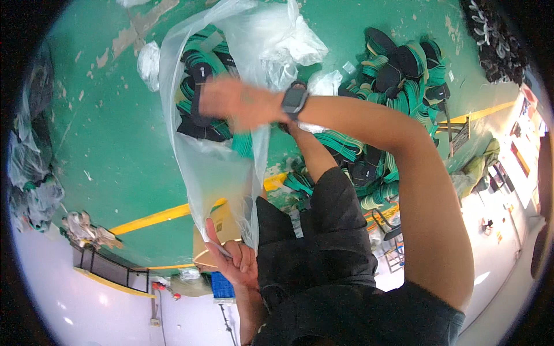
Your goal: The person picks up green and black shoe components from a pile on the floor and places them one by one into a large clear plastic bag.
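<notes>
Over a green-painted floor (pixel 109 144), head view: long translucent plastic bag (pixel 222 164) spread below the wearer's head, mouth gaping, film sagging toward the body. Inside it, black-and-green insole-like pieces (pixel 202 72), layered in stacks, some with a small pale mark on the black face.

Left hand (pixel 236 262) low in the view, fingers curled, grasping the near end of the bag; one digit juts upward along the film. Right hand (pixel 239 106) above the stacks at the bag's mouth, badly motion-blurred; a flat black piece shows at its fingertips, but cannot tell whether it is gripped or merely touched. Dark wristwatch (pixel 294 101) on the right wrist; that forearm reaches across from the right.

Right of the bag, on the floor: large loose heap of similar black-and-green pieces (pixel 407 63), fanned and overlapping, running down beside the wearer's black shorts (pixel 340 230). Crumpled clear plastic (pixel 291 46) just beside the bag's far end; another wad (pixel 149 65) to its left. Yellow floor stripe (pixel 153 219) passes behind the bag. Blue crate (pixel 223 285) near the lower wall.
</notes>
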